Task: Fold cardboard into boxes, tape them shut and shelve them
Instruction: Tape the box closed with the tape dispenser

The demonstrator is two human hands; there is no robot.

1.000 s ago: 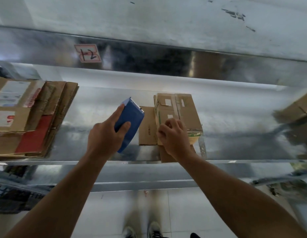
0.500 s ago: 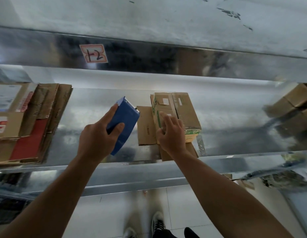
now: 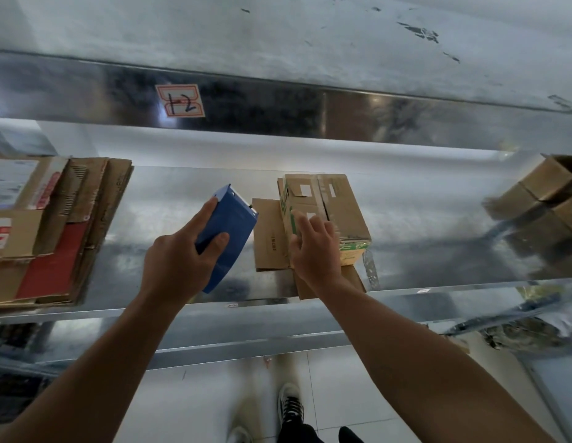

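So, midway-ish: small brown cardboard box point(image 3: 340, 215) folded and parked on the shiny metal shelf point(image 3: 169, 199) under the flat, relaxed right hand point(image 3: 313, 251), blue plastic tape dispenser point(image 3: 230, 235) gripped tight in the left hand point(image 3: 176, 263), seam seemingly untaped, stack of flattened cardboard point(image 3: 57, 238) yet to fold

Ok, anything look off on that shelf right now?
The small box under the right hand sits on scattered flat cardboard, one piece reaching the shelf edge. A clear tape strip trails off its front right corner. The left hand grips the tape dispenser.
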